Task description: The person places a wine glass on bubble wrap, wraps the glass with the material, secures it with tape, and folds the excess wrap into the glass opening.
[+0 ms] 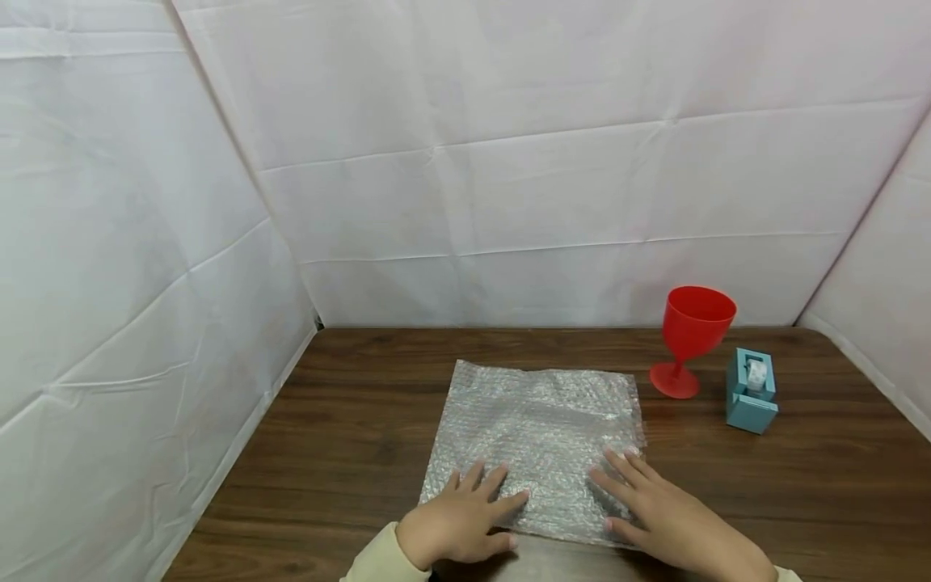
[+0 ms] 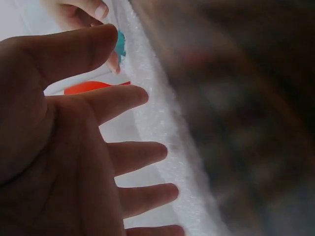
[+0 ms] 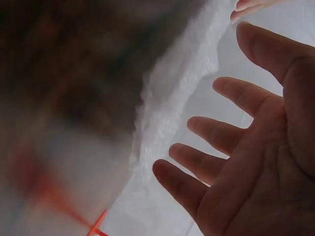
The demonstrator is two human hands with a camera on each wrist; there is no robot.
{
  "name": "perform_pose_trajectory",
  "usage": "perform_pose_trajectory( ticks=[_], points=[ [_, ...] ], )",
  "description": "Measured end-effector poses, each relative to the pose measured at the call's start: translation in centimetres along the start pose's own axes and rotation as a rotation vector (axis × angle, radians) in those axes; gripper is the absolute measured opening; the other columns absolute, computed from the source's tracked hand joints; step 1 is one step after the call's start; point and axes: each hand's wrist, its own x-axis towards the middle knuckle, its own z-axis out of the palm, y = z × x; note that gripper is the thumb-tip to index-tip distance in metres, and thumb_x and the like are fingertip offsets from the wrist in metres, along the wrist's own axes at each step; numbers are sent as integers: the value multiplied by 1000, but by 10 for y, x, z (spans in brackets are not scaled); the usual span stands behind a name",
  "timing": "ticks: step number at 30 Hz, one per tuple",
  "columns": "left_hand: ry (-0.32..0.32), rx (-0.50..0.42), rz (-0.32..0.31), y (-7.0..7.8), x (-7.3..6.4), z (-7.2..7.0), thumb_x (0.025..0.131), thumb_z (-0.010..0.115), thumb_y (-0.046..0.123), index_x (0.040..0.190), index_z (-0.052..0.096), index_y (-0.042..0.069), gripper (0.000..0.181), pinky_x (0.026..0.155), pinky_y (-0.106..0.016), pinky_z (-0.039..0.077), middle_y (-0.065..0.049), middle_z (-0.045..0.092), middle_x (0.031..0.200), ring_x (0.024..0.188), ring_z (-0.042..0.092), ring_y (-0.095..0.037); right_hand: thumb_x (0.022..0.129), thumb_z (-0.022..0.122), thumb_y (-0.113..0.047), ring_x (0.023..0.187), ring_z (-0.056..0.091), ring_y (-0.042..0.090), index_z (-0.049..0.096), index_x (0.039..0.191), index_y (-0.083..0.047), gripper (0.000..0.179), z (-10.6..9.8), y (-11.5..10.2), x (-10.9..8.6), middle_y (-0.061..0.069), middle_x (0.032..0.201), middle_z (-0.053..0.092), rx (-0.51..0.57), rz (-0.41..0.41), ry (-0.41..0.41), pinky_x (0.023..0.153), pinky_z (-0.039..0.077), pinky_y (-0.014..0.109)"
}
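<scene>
A sheet of clear bubble wrap [image 1: 541,420] lies flat on the dark wooden table. Over its near left corner is my left hand [image 1: 465,513], fingers spread and holding nothing. My right hand [image 1: 658,509] is at the near right edge of the sheet, its fingers also spread and nothing in its grasp. Both palms show bare in the wrist views, with the left hand [image 2: 74,128] and the right hand [image 3: 256,142] stretched out by the bubble wrap [image 3: 172,98]. Whether the fingertips press on the sheet I cannot tell.
A red plastic goblet [image 1: 694,327] stands upright behind the sheet's right side. Right of it sits a small light-blue tape dispenser [image 1: 751,408] with a roll of tape in it. White cloth walls [image 1: 509,186] enclose the table [image 1: 334,436] at the back and both sides.
</scene>
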Motion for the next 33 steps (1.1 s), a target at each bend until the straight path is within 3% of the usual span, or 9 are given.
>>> perform_pose_trajectory(
  ticks=[5,13,21,33],
  points=[
    [-12,-6,7,-4,0,6,94,51,53,148,33,40,58,105,-56,38,-5,21,160,145,22,-39,90,57,-53,135,28,56,43,146,-22,66,4,-2,0,19,154,33,42,40,-73,92,40,68],
    [-7,40,36,-8,2,6,93,52,53,146,34,42,57,102,-54,42,-3,24,159,143,27,-38,90,58,-52,134,25,59,41,147,-24,66,6,-4,2,17,157,27,100,135,-154,87,39,72],
    [-55,25,52,-13,2,1,93,54,52,146,35,42,57,94,-51,49,-3,25,159,141,30,-39,90,57,-52,136,24,57,43,146,-24,64,6,-10,4,16,156,28,112,155,-181,89,39,72],
    [-66,15,45,-15,5,1,93,55,49,144,37,44,55,89,-47,52,-1,27,158,141,32,-36,87,61,-51,136,30,52,45,144,-24,65,8,-11,7,14,154,34,95,203,-207,88,43,68]
  ],
)
